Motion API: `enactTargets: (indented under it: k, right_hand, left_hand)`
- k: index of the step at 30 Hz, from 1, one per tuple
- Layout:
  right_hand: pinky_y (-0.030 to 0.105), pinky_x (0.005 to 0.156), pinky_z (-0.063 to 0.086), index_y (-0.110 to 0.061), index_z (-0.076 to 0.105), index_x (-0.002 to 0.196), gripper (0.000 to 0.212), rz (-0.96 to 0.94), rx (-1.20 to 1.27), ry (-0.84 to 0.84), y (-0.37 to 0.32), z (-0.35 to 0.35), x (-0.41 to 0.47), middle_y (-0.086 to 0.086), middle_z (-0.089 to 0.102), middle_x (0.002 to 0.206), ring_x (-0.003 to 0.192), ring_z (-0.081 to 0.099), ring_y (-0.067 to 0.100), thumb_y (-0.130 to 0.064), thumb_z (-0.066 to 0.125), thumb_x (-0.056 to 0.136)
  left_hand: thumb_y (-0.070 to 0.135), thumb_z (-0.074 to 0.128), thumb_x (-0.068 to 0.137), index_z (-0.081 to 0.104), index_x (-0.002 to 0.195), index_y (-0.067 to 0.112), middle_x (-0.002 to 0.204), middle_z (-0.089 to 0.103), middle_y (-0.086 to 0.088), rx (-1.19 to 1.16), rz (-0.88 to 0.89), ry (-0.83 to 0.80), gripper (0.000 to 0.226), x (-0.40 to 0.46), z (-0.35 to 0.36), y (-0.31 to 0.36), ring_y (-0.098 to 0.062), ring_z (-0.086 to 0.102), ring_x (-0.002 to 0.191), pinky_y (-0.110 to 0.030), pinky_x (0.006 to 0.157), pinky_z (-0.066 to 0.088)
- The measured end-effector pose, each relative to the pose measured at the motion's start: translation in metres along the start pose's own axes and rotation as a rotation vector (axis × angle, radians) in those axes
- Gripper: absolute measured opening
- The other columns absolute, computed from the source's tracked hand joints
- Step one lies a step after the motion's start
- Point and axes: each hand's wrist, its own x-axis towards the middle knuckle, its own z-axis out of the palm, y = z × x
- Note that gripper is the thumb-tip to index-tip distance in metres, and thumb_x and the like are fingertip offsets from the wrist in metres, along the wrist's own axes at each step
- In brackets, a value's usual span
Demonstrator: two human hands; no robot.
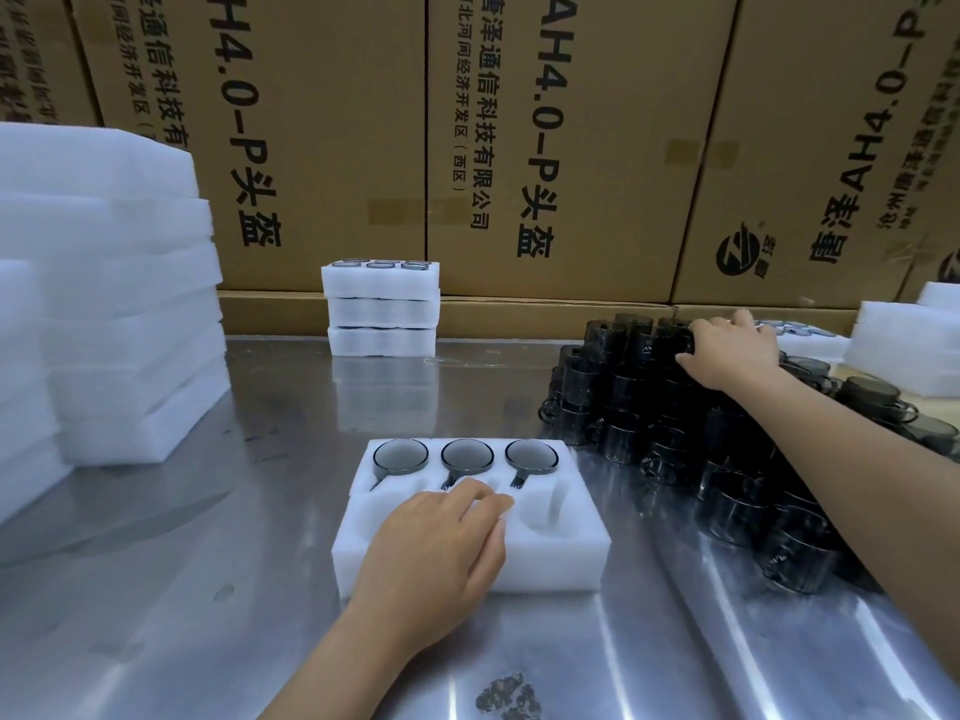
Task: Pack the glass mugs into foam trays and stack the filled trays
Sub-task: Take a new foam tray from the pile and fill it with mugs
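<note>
A white foam tray [582,550] lies on the steel table in front of me. Its far row holds three dark glass mugs [466,455], rims up, handles in the slots. The near row's right pocket shows empty; my left hand [441,543] rests on the tray over the other near pockets, fingers relaxed. To the right stands a pile of dark glass mugs [670,423], stacked several high. My right hand [727,350] is on the top of that pile at its far end, fingers curled over a mug. A stack of three filled trays [382,309] stands at the back.
Tall stacks of empty white foam trays [119,304] fill the left side. More foam pieces [904,350] and loose mugs lie at the far right. Cardboard boxes [545,148] wall off the back of the steel table [208,589].
</note>
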Motion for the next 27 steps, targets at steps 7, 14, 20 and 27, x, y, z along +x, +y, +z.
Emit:
enactTargets:
  k: [7, 14, 20, 27]
  right_hand:
    - [0.042, 0.09, 0.039, -0.011, 0.056, 0.122, 0.029, -0.009, 0.036, 0.028, -0.001, 0.004, 0.013, 0.012, 0.055, 0.122, 0.116, 0.045, 0.031, -0.025, 0.049, 0.097]
    - [0.035, 0.08, 0.038, -0.015, 0.069, 0.1, 0.017, 0.042, 0.072, 0.066, 0.0, 0.005, 0.023, 0.009, 0.067, 0.1, 0.096, 0.059, 0.03, -0.013, 0.053, 0.093]
    - [0.038, 0.082, 0.043, -0.018, 0.069, 0.105, 0.018, 0.049, 0.175, 0.142, 0.007, -0.013, 0.025, 0.014, 0.066, 0.105, 0.1, 0.059, 0.032, -0.02, 0.053, 0.095]
    - [0.045, 0.085, 0.042, -0.013, 0.07, 0.106, 0.021, -0.008, 0.335, 0.378, 0.01, -0.045, 0.0, 0.015, 0.068, 0.103, 0.107, 0.049, 0.037, -0.021, 0.054, 0.096]
  left_hand:
    - [0.03, 0.037, 0.091, 0.068, 0.097, 0.023, 0.089, 0.064, 0.01, 0.027, 0.007, 0.025, 0.033, 0.001, 0.002, -0.001, -0.015, 0.054, 0.058, -0.026, 0.054, 0.044]
    - [0.031, 0.039, 0.088, 0.069, 0.094, 0.026, 0.087, 0.064, 0.013, 0.043, -0.002, 0.051, 0.031, 0.002, 0.003, -0.001, -0.012, 0.051, 0.054, -0.022, 0.053, 0.039]
    - [0.031, 0.04, 0.087, 0.07, 0.094, 0.027, 0.085, 0.063, 0.013, 0.049, -0.004, 0.058, 0.031, 0.003, 0.003, -0.001, -0.012, 0.05, 0.052, -0.022, 0.053, 0.033]
    - [0.031, 0.039, 0.088, 0.069, 0.095, 0.026, 0.085, 0.062, 0.013, 0.048, -0.015, 0.05, 0.031, 0.002, 0.004, 0.0, -0.012, 0.049, 0.053, -0.022, 0.054, 0.032]
